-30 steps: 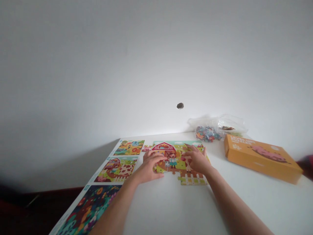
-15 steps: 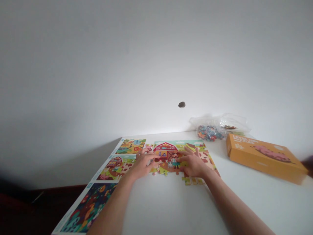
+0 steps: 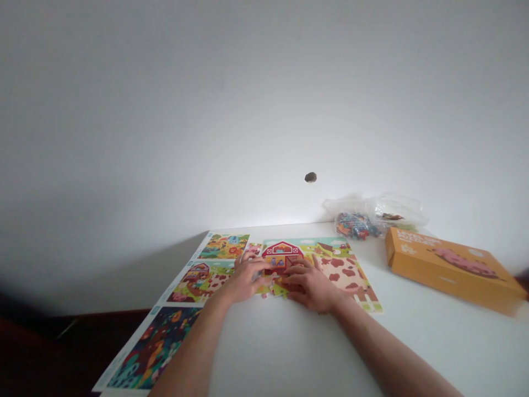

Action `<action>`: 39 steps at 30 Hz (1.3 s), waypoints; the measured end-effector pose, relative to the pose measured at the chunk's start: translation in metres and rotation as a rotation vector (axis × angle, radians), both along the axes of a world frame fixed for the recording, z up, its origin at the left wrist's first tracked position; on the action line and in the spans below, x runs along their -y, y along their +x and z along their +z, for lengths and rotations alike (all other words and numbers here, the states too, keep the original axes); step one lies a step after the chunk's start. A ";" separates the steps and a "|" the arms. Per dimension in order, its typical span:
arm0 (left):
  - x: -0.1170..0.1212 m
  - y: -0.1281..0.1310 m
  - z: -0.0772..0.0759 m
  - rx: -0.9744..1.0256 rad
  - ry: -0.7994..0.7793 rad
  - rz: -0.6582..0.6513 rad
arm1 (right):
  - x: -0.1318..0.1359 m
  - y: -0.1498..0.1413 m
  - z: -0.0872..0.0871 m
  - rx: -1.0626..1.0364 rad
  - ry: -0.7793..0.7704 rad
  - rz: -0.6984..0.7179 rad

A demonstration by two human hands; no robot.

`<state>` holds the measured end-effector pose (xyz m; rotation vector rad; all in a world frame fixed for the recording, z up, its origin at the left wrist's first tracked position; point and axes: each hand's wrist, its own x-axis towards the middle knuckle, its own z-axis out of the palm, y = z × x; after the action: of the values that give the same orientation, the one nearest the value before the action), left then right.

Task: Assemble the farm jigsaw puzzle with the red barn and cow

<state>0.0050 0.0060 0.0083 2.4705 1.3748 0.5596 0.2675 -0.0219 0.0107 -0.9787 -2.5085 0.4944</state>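
A partly joined farm jigsaw puzzle (image 3: 339, 274) lies on the white table, with a red barn, a brown-spotted cow and a ragged lower edge. My left hand (image 3: 247, 278) rests at its lower left, fingers stretched out and touching pieces below the barn. Over the lower middle lies my right hand (image 3: 312, 285), palm down with fingers spread and the fingertips pointing toward the left hand. It covers some pieces, so I cannot see how they join. A pink puzzle piece (image 3: 253, 249) shows just beyond my left fingers.
A printed picture sheet (image 3: 206, 281) lies along the table's left edge, partly under my left arm. Clear plastic bags of puzzle pieces (image 3: 357, 225) sit at the back by the wall. An orange puzzle box (image 3: 450, 264) stands on the right. The wall has a small hole (image 3: 310, 177).
My right hand has moved left and slightly toward me, uncovering the cow and covering the figure below the barn. My left hand stays nearly in place. The view has shifted slightly.
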 end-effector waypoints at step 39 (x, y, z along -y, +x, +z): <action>0.004 0.007 -0.001 -0.122 -0.007 -0.014 | 0.003 -0.002 0.002 -0.040 0.066 -0.164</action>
<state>0.0117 0.0025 0.0072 2.5442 1.3991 0.4053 0.2652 -0.0248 0.0128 -1.1260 -2.3687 0.3745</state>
